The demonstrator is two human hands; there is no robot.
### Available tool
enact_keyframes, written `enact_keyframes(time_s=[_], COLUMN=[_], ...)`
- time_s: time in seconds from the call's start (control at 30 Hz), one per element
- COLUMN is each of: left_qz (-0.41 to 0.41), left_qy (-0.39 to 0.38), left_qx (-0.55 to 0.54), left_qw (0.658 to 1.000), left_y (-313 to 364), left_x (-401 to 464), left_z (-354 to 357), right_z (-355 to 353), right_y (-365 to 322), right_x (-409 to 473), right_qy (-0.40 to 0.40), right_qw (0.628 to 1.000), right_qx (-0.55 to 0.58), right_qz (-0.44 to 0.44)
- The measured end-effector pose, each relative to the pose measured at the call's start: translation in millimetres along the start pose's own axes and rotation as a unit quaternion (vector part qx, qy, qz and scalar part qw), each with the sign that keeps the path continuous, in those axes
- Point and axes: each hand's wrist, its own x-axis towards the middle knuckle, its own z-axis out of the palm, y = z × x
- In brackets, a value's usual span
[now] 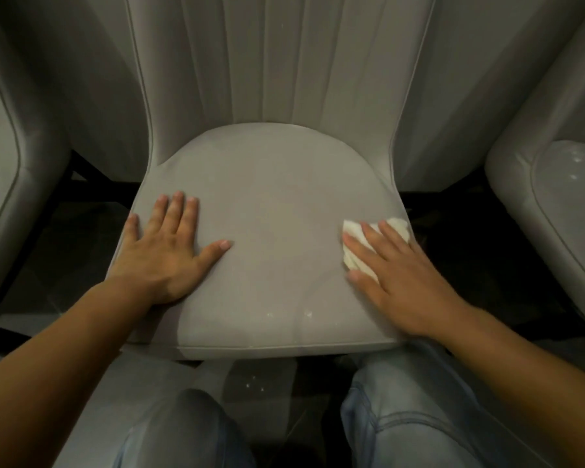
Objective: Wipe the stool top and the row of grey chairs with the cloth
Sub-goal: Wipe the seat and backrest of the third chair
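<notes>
A grey padded chair (271, 197) stands straight ahead, its rounded seat facing me and its ribbed back rising behind. My left hand (169, 246) lies flat on the seat's left side with fingers spread and nothing in it. My right hand (395, 275) presses a crumpled white cloth (353, 239) down on the seat's right edge; most of the cloth is hidden under the fingers. No stool is in view.
Another grey chair (0, 170) stands close on the left and a third grey chair (554, 197) close on the right, with narrow dark gaps between them. My knees in light jeans (402, 410) are just below the seat's front edge, over a dark glossy floor.
</notes>
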Motion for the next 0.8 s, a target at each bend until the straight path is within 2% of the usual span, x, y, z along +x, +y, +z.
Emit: enact_keyframes(time_s=[0.2,0.4,0.5,0.6,0.63,0.7,0.8], left_qz=[-0.001,-0.006,0.041,0.103,0.095,0.03,-0.068], left_qy=[0.009,-0.03,-0.064,-0.029,-0.003,0.034,0.017], left_qx=[-0.001,0.015,0.006,-0.006,-0.02,-0.084,-0.162], left_qw=[1.0,0.999,0.997,0.994,0.995,0.995,0.984], left_y=[-2.1,-0.2,-14.8,-40.7,-47.4,-57.1,-73.2], left_x=[1.7,0.9,-0.2,-7.9,-12.7,-23.5,-35.6], left_z=[4.5,-4.7,-17.8,-28.3,-27.7,-21.5,-13.7], right_z=[12.0,17.4,23.3,25.9,26.5,27.7,30.9], right_y=[-6.1,-40.7,-79.9,-119.7,-132.9,-158.3,-190.3], right_x=[-63.7,-46.7,-23.1,-0.5,5.9,18.5,36.5], right_qy=[-0.019,0.005,0.028,0.045,0.048,0.044,0.036], right_qw=[1.0,0.998,0.992,0.984,0.981,0.975,0.964], right_qx=[0.009,0.01,0.005,0.005,0.007,0.01,0.005], right_qz=[-0.003,-0.059,-0.127,-0.172,-0.187,-0.218,-0.262])
